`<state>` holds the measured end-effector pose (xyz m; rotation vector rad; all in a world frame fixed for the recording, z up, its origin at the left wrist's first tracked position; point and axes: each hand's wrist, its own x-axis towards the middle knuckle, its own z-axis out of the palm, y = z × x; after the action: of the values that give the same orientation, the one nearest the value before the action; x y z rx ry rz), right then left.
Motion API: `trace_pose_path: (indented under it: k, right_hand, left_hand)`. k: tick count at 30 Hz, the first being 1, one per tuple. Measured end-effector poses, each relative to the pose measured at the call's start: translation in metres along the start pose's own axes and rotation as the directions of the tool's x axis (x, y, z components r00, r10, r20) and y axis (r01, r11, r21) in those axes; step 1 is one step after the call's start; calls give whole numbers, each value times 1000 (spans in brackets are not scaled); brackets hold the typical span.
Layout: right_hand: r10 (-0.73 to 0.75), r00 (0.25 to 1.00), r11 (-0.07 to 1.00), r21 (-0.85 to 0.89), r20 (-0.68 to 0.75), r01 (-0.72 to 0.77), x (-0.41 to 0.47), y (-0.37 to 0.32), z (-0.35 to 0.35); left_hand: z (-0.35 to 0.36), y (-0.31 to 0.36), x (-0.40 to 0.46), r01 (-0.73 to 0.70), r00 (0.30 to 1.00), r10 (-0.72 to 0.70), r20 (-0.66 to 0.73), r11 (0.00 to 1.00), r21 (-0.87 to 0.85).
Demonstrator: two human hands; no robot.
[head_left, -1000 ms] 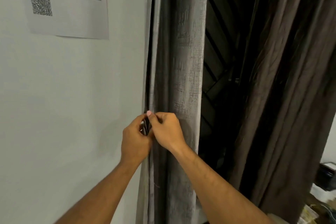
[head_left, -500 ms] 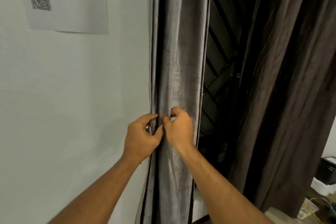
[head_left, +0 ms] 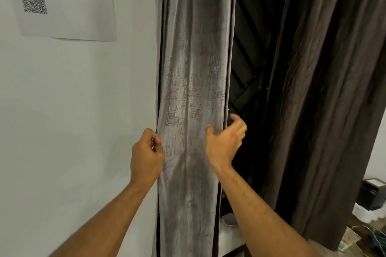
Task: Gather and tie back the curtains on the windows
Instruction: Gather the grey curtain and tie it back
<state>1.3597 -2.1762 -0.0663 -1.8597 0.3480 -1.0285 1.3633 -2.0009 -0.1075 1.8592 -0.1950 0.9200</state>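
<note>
We see the grey curtain (head_left: 194,94) hanging beside the white wall (head_left: 73,110). The left hand (head_left: 146,156) pinches the curtain's left edge, fingers curled on the fabric. The right hand (head_left: 224,142) reaches around the right edge, fingers spread and relaxed. A brown curtain (head_left: 317,89) hangs further right.

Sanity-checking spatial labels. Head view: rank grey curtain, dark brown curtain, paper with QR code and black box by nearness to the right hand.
From the right hand:
1. grey curtain, touching it on its left
2. dark brown curtain, to its right
3. black box, lower right
4. paper with QR code, upper left on the wall
</note>
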Motion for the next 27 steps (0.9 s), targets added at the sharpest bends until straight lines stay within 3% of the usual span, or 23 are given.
trace_pose_path:
  k: [4,12,19,23,27]
  right_hand:
    - [83,988,995,-66,133,-75,22,5,6]
    - [-45,996,996,-69,71,50,15,13,17]
    - [-189,965,979,-38,180,199,1,12,22]
    - [-205,927,972,180,313,154,-14,2,28]
    - [-201,902,942,327,381,72,-18,3,23]
  left_hand:
    - [2,-1,3,3,1000,-3,-3,1000,-10]
    - [14,-2,7,-27,999,27,-27,999,-21]
    - [31,9,6,-62,997,65,45,997,-50]
    - [42,19,2,-121,977,139,162,986,-119]
    - [43,17,4,-98,972,123,199,987,-130]
